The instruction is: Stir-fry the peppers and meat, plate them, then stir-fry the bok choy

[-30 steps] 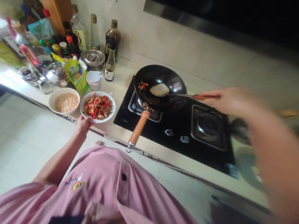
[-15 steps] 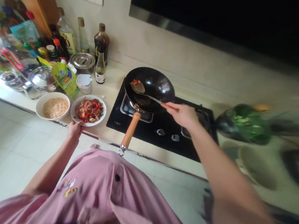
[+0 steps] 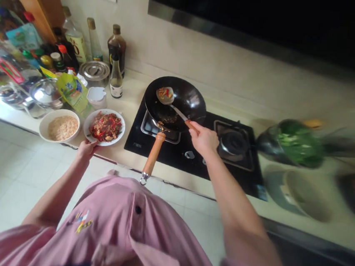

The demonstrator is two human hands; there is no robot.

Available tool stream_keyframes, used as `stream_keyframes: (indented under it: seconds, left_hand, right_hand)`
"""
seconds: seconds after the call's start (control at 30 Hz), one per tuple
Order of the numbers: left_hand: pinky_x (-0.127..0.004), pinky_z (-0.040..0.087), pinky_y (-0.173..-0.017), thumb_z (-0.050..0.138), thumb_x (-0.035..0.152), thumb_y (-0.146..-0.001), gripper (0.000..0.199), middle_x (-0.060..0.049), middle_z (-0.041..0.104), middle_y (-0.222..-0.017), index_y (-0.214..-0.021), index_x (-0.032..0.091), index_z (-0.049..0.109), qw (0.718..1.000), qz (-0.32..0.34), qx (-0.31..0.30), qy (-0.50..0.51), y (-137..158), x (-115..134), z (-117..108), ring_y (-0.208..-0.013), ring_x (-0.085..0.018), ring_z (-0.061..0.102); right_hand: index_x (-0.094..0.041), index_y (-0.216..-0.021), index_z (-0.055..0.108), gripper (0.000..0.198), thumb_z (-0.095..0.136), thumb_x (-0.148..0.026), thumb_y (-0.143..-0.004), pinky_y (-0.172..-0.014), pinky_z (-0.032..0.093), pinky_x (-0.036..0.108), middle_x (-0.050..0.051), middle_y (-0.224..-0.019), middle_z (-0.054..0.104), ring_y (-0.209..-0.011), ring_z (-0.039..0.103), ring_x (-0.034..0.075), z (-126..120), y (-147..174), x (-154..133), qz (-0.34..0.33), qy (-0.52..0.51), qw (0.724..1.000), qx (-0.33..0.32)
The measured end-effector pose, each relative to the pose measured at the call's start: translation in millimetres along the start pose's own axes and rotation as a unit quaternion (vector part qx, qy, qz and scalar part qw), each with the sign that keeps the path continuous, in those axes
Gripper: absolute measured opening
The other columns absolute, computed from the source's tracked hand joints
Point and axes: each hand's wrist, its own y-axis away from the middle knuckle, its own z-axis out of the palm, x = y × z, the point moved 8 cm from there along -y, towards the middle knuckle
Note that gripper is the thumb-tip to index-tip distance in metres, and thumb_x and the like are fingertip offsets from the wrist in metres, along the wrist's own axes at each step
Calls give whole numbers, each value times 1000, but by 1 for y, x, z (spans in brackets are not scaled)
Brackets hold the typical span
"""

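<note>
My left grip (image 3: 87, 148) holds the plate (image 3: 121, 134) by its near rim. Beyond, my right grip (image 3: 204, 140) clasps the spatula (image 3: 181, 113), its shaft slanting away leftward to scooped food (image 3: 165, 93) within the wok (image 3: 196, 103), right of the plate.

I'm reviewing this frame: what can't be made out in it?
All in the head view:
- Some fingers of the left hand: hidden by the plate.
- Handle end of the spatula: covered by the right hand.
- Range hood: cut off by the top and right edges.
- Labels on the far-left bottles: too blurred to read.
</note>
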Motion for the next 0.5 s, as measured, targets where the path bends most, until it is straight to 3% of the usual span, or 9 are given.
stream_keyframes:
  seconds: [0.17,0.33,0.43,0.5]
  left_hand:
    - [-21,57,-58,67,-8,-65,24,-4,66,-69,-82,8,61,1000,-10,-16,-6,-2,3,6,-59,-12,65]
    - [-23,59,-64,59,-3,-79,11,-7,68,-66,-83,6,58,998,-37,-45,-4,2,-3,0,-60,-14,68]
    - [-30,59,-67,58,3,-84,3,-13,71,-71,-85,6,58,985,-105,-124,-60,26,-19,0,-66,-20,71]
    - [-33,59,-65,63,11,-84,8,-15,72,-76,-88,7,59,961,-156,-203,-107,55,-33,12,-68,-24,72]
  right_hand:
    - [-37,-135,57,45,43,-42,-93,-79,44,33,6,-111,67,-94,61,23,-8,3,1,-4,12,1000,9]
    - [-32,-133,61,45,44,-42,-92,-73,42,32,8,-103,69,-86,60,23,-34,18,8,-31,40,998,44]
    - [-28,-129,64,44,48,-41,-90,-67,39,31,9,-95,69,-79,59,22,-62,35,9,-70,59,993,79]
    - [-27,-127,65,43,48,-42,-91,-65,38,32,9,-90,68,-77,60,23,-83,49,2,-118,57,984,117]
